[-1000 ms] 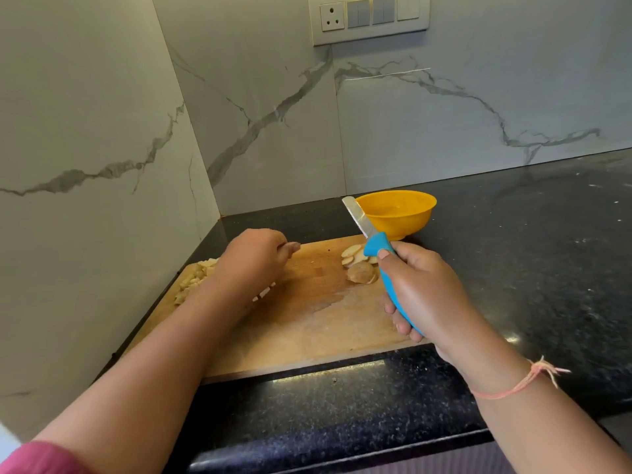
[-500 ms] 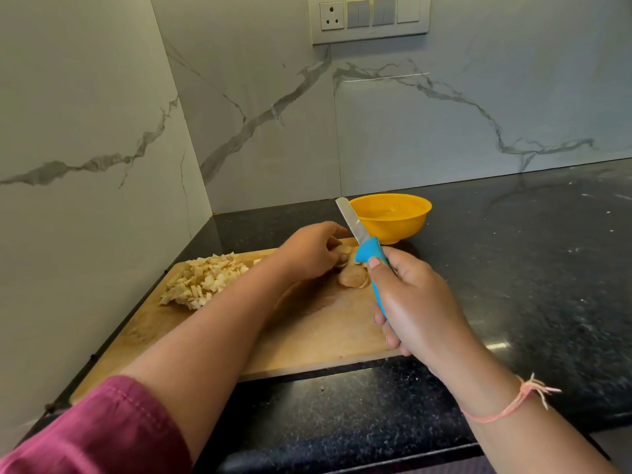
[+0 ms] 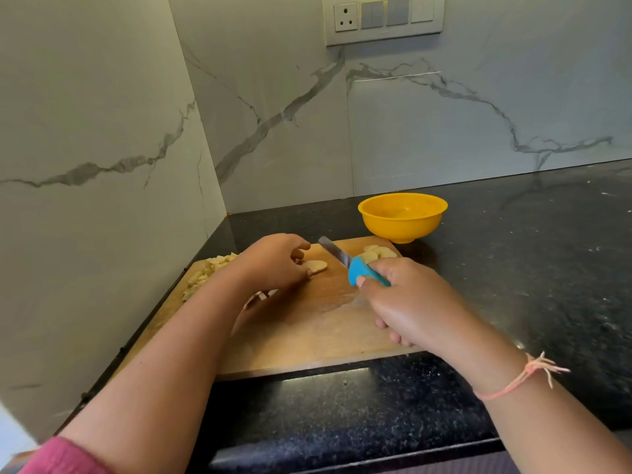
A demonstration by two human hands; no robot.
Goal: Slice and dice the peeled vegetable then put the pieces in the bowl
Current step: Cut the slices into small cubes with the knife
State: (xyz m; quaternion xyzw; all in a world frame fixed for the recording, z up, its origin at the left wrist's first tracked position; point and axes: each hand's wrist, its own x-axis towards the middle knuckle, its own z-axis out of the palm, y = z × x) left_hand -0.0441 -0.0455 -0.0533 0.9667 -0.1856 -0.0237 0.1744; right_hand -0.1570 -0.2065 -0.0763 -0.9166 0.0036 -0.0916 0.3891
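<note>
Starting at the far left, a pink sleeve (image 3: 65, 456) covers the upper part of the left arm, which reaches forward over the wooden cutting board (image 3: 307, 340). On the board's far left corner, close to the marble wall (image 3: 102, 131), lies a heap of diced pieces (image 3: 208, 271), partly hidden by the forearm. The left hand (image 3: 273, 265) hovers low over the middle of the board with its fingers curled downward, the tips meeting the left edge of a flat slice (image 3: 317, 266) that lies on the wood; whether they pinch it or only touch it cannot be told. Just right of that slice, the knife (image 3: 337, 255) points its blade up and to the left, clear of the slice. The right hand (image 3: 410, 309) is wrapped round the blue handle, thumb pressed on its top, a pink thread bracelet (image 3: 523, 379) at the wrist. Behind the handle, at the board's far right corner, sits a small cluster of uncut slices (image 3: 378, 253). Beyond that corner, the yellow bowl (image 3: 403, 230) stands upright on the black countertop (image 3: 530, 268), just beside the board. A switch panel (image 3: 383, 18) is mounted on the wall above it.
</note>
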